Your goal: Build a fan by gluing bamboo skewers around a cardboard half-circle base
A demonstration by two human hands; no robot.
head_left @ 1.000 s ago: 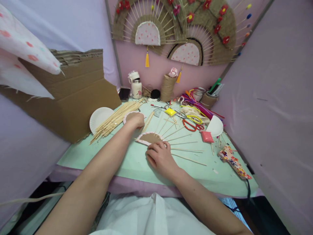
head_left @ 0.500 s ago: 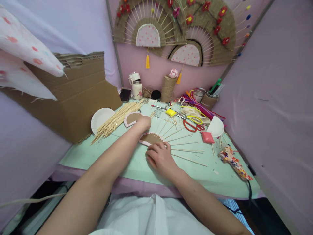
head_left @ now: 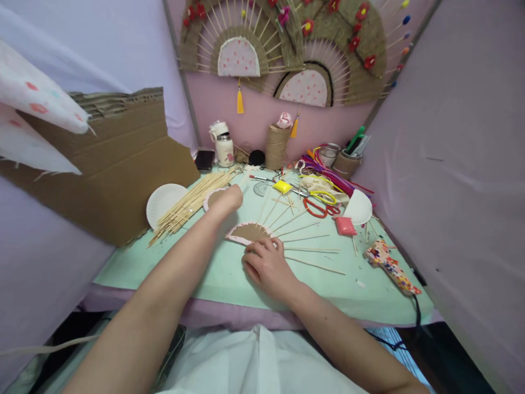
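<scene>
On the table lies a cardboard half-circle (head_left: 249, 232) edged in pale pink cloth, with several thin wooden sticks (head_left: 305, 238) fanning out from its curved side. Over its right part my right hand (head_left: 264, 264) is curled, with bent fingers gripping its edge beside the lowest sticks. My left hand (head_left: 230, 200) is farther back, above a second cloth-edged half-circle (head_left: 214, 198) that it partly covers. Its back faces me and hides the fingers, so any held item is out of sight. Left of it lies a pile of wooden sticks (head_left: 191, 206).
Behind are a yellow packet (head_left: 283, 187), red-handled scissors (head_left: 315, 208), a twine roll (head_left: 278, 146) and a white bottle (head_left: 224, 149). At right lie a pink packet (head_left: 345, 226) and a flower-patterned glue gun (head_left: 391, 266) with a cord. Cardboard (head_left: 135, 158) stands at left.
My left hand has moved slightly left and away from the near half-circle, uncovering more of its left end. My right hand stays on it. The whole view has shifted a little.
</scene>
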